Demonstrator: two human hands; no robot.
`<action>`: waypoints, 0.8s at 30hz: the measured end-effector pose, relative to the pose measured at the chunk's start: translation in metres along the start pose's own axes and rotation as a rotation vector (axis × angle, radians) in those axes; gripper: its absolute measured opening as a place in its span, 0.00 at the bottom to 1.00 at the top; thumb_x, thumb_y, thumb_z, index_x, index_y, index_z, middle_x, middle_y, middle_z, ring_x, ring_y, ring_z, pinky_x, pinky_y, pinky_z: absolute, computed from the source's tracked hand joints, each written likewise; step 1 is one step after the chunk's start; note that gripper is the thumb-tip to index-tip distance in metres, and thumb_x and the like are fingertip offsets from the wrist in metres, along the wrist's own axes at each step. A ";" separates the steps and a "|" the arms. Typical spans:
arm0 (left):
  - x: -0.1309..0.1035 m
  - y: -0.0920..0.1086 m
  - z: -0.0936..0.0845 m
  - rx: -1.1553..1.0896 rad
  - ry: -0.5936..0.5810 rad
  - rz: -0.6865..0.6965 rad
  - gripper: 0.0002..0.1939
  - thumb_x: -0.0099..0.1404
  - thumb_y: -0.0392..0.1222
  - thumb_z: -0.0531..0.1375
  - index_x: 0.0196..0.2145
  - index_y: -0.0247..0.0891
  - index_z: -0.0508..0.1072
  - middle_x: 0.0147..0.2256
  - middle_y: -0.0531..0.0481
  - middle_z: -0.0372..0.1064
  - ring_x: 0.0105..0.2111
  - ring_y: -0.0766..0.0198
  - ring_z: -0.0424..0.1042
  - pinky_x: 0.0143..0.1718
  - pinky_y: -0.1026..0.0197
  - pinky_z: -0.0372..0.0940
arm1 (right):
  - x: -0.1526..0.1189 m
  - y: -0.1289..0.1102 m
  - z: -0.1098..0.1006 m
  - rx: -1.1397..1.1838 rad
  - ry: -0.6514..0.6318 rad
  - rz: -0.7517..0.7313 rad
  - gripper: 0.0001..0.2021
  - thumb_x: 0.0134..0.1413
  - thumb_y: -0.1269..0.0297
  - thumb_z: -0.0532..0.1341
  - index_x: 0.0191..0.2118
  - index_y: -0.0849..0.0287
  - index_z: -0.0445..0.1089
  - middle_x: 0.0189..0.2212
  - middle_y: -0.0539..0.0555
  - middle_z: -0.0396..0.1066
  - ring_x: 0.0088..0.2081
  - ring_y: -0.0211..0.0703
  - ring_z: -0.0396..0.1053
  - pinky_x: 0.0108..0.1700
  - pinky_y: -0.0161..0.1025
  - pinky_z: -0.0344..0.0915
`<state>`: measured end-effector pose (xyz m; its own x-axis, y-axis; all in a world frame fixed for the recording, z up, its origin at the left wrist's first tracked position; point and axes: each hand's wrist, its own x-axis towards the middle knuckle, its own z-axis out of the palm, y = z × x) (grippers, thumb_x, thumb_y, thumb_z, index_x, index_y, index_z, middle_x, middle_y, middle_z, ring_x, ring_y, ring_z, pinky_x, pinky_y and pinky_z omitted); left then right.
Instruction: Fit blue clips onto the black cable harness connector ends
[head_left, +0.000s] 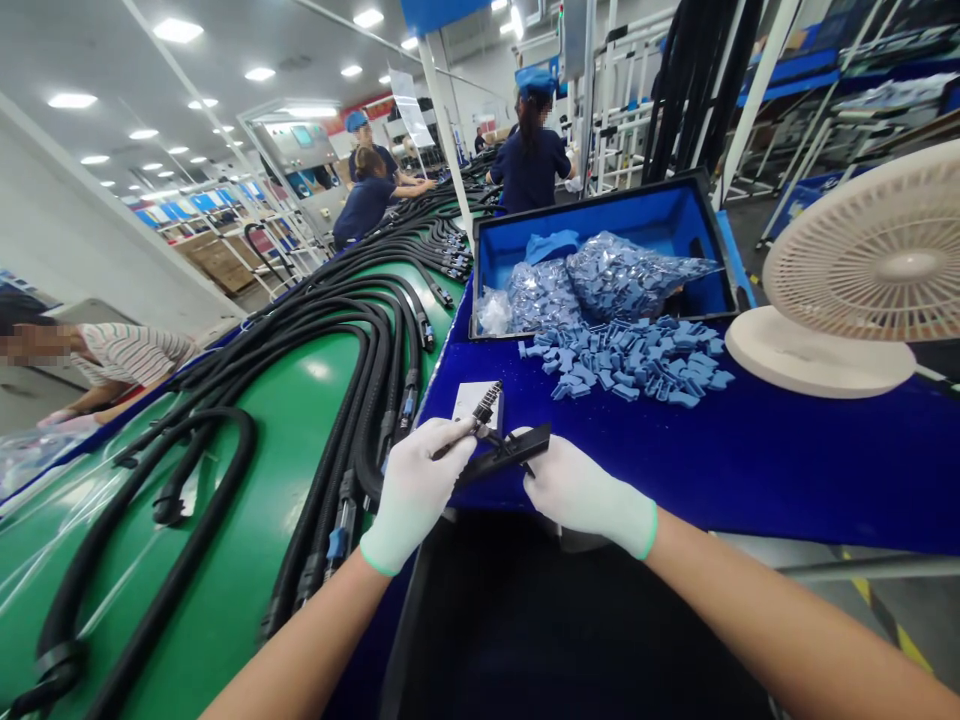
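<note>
In a white glove, my left hand (420, 480) is closed, its fingertips pinching a small dark part with a coiled, spring-like end (488, 402). My right hand (574, 485), gloved too, grips a long black plastic piece (510, 455) that lies slantwise between the hands. The two parts meet or overlap at my left fingertips; whether they are joined I cannot tell. Just behind them a small white block (466, 398) sits on the blue table. A pile of blue plastic clips (637, 358) lies beyond my right hand.
A blue bin (600, 215) with bags of blue pieces stands at the back. A beige fan (892, 255) is at the right. Black hoses (367, 380) cover much of the green conveyor (300, 400) at left. Several people work nearby. A black container (555, 620) is below my hands.
</note>
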<state>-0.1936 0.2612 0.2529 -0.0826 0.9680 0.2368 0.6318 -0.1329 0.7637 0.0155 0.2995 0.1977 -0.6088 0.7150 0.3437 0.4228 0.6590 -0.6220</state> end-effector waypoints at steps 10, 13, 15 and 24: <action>0.057 0.005 -0.013 -0.180 -0.413 0.043 0.21 0.71 0.51 0.62 0.58 0.41 0.77 0.57 0.49 0.74 0.58 0.49 0.72 0.64 0.51 0.63 | 0.009 -0.005 -0.003 -0.018 -0.041 0.132 0.05 0.65 0.67 0.58 0.42 0.59 0.72 0.44 0.59 0.76 0.43 0.49 0.74 0.50 0.43 0.70; 0.056 0.009 -0.009 -0.169 -0.376 0.018 0.20 0.69 0.46 0.64 0.57 0.41 0.78 0.57 0.51 0.75 0.58 0.50 0.72 0.63 0.53 0.65 | 0.012 0.004 0.002 -0.062 -0.147 0.172 0.08 0.68 0.63 0.58 0.40 0.59 0.74 0.40 0.57 0.77 0.43 0.49 0.75 0.48 0.42 0.68; 0.054 0.012 -0.007 -0.144 -0.352 0.023 0.19 0.68 0.43 0.64 0.55 0.42 0.79 0.56 0.51 0.75 0.58 0.51 0.72 0.63 0.55 0.64 | 0.015 0.009 0.010 -0.085 -0.139 0.218 0.09 0.69 0.64 0.57 0.40 0.59 0.74 0.39 0.58 0.77 0.44 0.49 0.75 0.47 0.41 0.67; 0.053 0.006 0.002 -0.171 -0.324 -0.068 0.19 0.68 0.48 0.64 0.52 0.38 0.81 0.50 0.47 0.79 0.50 0.48 0.77 0.55 0.53 0.69 | 0.005 0.011 -0.017 -0.173 -0.193 0.158 0.07 0.62 0.74 0.56 0.38 0.60 0.72 0.35 0.56 0.76 0.37 0.45 0.72 0.44 0.39 0.64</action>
<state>-0.1932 0.3124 0.2688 0.1461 0.9893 0.0007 0.4930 -0.0734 0.8669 0.0284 0.3149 0.2043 -0.6357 0.7651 0.1020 0.6206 0.5852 -0.5219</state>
